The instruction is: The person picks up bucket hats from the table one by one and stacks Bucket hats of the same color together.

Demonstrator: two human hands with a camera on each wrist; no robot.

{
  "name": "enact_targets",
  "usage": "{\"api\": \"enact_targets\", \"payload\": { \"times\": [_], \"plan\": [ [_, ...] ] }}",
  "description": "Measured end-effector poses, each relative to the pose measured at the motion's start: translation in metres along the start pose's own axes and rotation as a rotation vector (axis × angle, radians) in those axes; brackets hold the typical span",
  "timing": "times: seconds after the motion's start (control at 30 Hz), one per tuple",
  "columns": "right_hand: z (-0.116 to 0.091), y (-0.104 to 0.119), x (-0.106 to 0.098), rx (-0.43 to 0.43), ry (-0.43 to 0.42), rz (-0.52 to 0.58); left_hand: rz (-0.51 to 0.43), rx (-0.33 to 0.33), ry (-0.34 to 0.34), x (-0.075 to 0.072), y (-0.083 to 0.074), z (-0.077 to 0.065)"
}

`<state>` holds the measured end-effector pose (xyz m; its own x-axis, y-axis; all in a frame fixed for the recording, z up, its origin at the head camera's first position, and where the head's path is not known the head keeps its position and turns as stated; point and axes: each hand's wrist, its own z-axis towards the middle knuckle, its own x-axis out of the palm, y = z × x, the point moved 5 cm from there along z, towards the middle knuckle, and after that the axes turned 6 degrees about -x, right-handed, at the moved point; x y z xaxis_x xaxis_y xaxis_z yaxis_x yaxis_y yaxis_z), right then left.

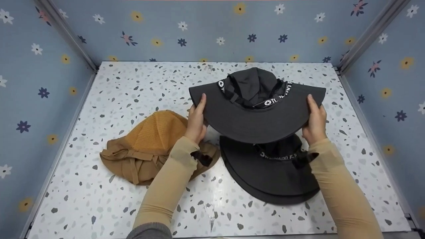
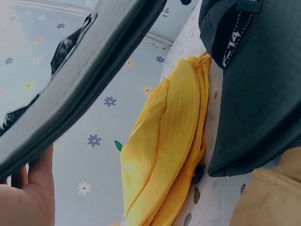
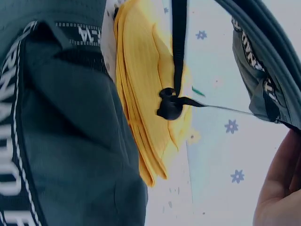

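Note:
Both hands hold up a dark grey wide-brimmed sun hat (image 1: 252, 124), its inside and lettered band facing me. My left hand (image 1: 196, 124) pinches the left end of the brim, thumb on top. The right hand (image 1: 314, 122) grips the opposite end the same way. A black chin cord with a toggle (image 3: 170, 104) hangs down in the right wrist view. Below the raised hat lies black wide-brimmed headwear (image 1: 269, 181), showing two brim edges, one over the other. Folded yellow fabric (image 2: 164, 141) lies beyond it, hidden from the head view by the raised hat.
On the left, a mustard and brown hat (image 1: 159, 132) with a bow lies partly behind my left forearm. The speckled white table (image 1: 83, 199) is enclosed by blue flowered panels (image 1: 206, 30) at the back and sides.

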<state>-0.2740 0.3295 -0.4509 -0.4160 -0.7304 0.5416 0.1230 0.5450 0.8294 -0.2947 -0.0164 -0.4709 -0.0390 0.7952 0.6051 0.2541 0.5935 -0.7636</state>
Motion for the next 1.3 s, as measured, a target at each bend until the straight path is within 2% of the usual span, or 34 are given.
{"api": "enact_targets", "payload": {
  "times": [0.23, 0.3, 0.47, 0.57, 0.67, 0.93, 1.13, 1.3],
  "plan": [
    [-0.002, 0.013, -0.026, 0.015, 0.022, -0.019, 0.064, -0.059, 0.114, 0.007, 0.010, -0.001],
    [-0.004, 0.016, -0.033, 0.014, 0.036, -0.023, 0.075, -0.080, 0.126, 0.007, 0.014, -0.001],
    [-0.005, 0.023, -0.052, 0.032, 0.050, -0.039, 0.087, -0.138, 0.072, 0.004, 0.023, -0.001],
    [-0.004, 0.026, -0.062, 0.056, 0.055, -0.074, 0.122, -0.186, 0.045, 0.002, 0.028, -0.001],
    [-0.006, 0.030, -0.073, 0.089, 0.070, -0.112, 0.187, -0.243, 0.049, 0.001, 0.035, -0.002],
    [-0.012, 0.037, -0.109, 0.232, 0.192, -0.258, 0.393, -0.365, 0.154, 0.000, 0.052, -0.003],
    [-0.013, 0.035, -0.134, 0.336, 0.261, -0.257, 0.473, -0.450, 0.237, 0.000, 0.065, -0.005],
    [-0.014, 0.029, -0.151, 0.420, 0.301, -0.308, 0.588, -0.519, 0.287, -0.001, 0.077, -0.006]
  ]
}}
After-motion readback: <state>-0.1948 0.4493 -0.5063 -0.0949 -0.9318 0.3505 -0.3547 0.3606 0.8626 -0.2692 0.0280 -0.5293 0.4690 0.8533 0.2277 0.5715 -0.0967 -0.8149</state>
